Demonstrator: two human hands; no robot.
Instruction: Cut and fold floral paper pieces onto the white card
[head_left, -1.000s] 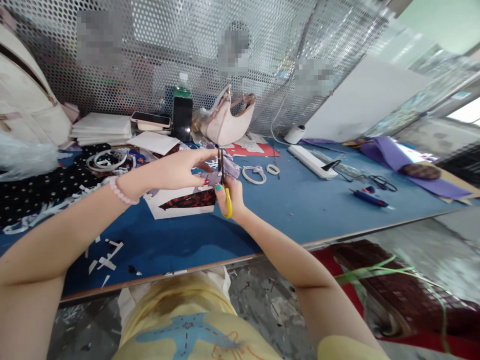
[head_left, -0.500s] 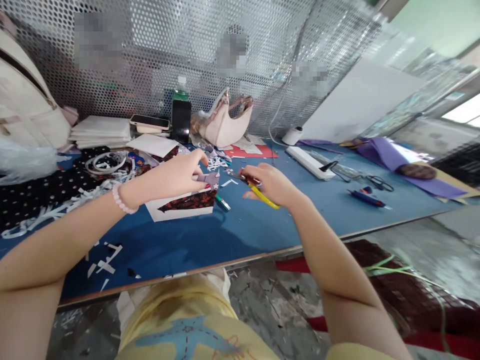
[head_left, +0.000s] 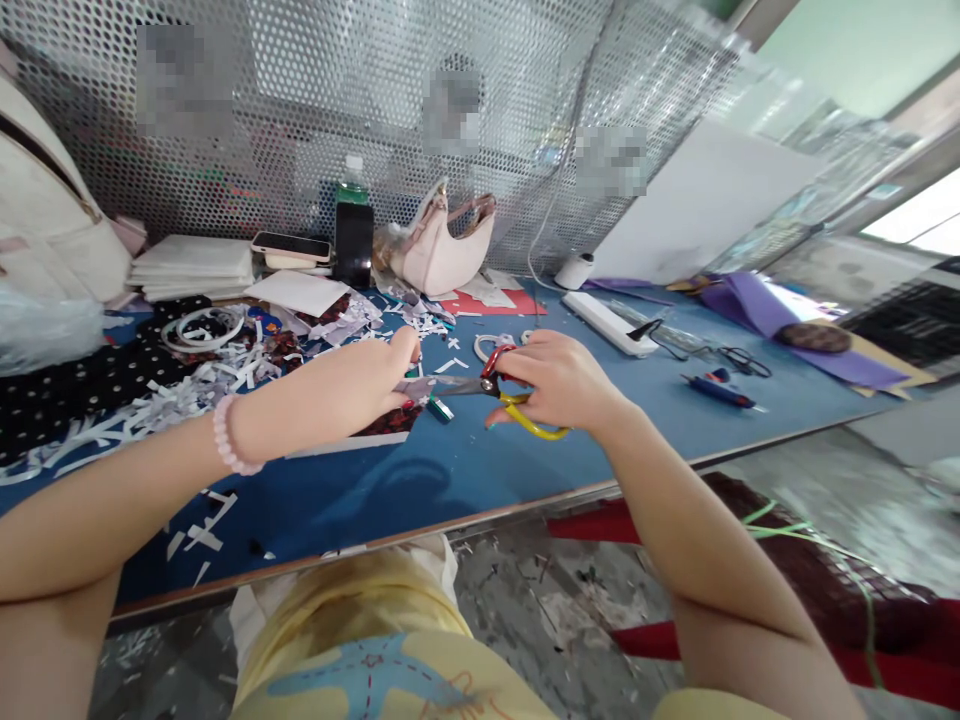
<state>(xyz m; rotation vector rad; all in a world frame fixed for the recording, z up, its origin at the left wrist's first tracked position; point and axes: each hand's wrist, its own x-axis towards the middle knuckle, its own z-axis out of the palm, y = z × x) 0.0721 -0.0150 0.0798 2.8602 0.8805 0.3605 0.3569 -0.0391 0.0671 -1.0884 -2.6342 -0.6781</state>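
Note:
My right hand (head_left: pixel 566 378) is closed around the red and yellow handles of a pair of scissors (head_left: pixel 489 386), whose blades point left. Between the thumb and fingers of my left hand (head_left: pixel 349 390) is a small greyish-purple paper piece (head_left: pixel 417 388). The scissor blades reach this piece; whether they are around it or only touching, I cannot tell. Beneath my left hand lies a dark red patterned sheet (head_left: pixel 386 425) with a white border, partly covered by the hand. A small green and white object (head_left: pixel 441 408) rests on the table just below the blades.
White paper scraps (head_left: pixel 187 400) are scattered on the blue table (head_left: pixel 480 470). Along the back stand a white paper stack (head_left: pixel 191 268), a phone (head_left: pixel 291 247), a bottle (head_left: pixel 352 185), a pale handbag (head_left: pixel 450 245) and a power strip (head_left: pixel 607 322). A blue tool (head_left: pixel 718 390) lies right.
The scissors have turned and their blades now reach the paper piece at my left fingertips. My left hand has come lower, covering more of the patterned sheet. The view has shifted slightly.

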